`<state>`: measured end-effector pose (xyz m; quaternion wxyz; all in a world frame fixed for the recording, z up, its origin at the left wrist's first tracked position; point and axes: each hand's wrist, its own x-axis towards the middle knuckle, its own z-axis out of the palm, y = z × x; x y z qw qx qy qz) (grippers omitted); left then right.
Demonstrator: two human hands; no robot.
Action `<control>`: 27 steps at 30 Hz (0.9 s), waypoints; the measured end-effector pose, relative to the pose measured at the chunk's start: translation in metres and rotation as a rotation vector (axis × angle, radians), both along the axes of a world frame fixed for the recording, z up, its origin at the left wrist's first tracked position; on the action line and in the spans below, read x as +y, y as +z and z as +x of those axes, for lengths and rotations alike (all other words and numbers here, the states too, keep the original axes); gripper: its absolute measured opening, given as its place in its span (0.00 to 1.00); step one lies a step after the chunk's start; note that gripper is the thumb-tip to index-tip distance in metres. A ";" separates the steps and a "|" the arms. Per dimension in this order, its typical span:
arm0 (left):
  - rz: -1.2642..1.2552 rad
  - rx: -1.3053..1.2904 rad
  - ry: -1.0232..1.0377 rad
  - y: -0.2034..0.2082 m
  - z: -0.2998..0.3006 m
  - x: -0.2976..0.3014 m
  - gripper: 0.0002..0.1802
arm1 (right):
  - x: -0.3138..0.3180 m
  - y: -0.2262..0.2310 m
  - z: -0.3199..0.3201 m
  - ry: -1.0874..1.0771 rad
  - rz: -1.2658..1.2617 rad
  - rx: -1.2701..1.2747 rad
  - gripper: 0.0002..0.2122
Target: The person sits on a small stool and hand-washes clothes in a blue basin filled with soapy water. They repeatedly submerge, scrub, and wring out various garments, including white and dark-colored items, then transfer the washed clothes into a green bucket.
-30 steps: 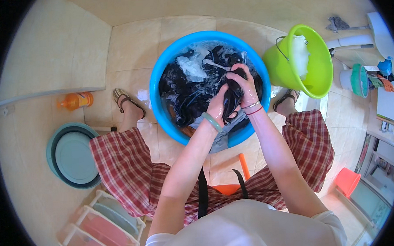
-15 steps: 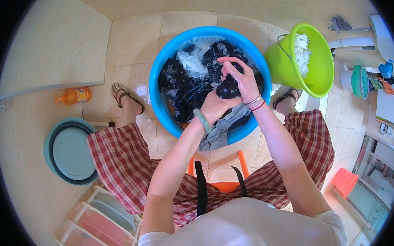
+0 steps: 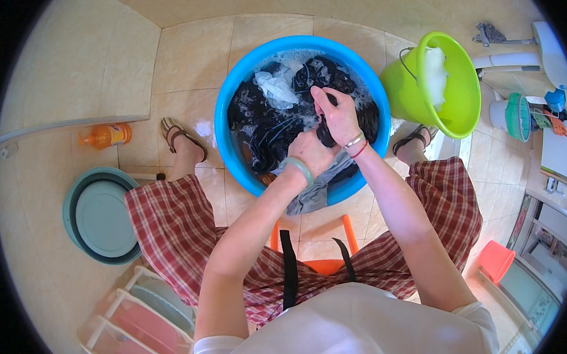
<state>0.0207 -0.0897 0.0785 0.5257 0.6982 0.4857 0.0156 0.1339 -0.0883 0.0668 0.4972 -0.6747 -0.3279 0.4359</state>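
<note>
Both hands are working over the blue wash basin [image 3: 238,147], which is standing on the tiled floor at 12 o'clock from the seated person. The left hand [image 3: 311,152] is closing around a dark wet garment [image 3: 325,134] at the basin's near rim. The right hand [image 3: 338,114] is gripping the same garment from above, fingers curled over it. More dark laundry [image 3: 262,130] is soaking in sudsy water. A green bucket [image 3: 460,87] is standing at 2 o'clock, an orange bottle [image 3: 106,135] at 10 o'clock, a teal basin [image 3: 98,217] at 9 o'clock.
</note>
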 end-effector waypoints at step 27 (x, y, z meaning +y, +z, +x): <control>-0.860 -0.634 0.422 0.004 0.065 0.045 0.36 | -0.058 -0.009 0.111 -0.503 0.365 0.948 0.10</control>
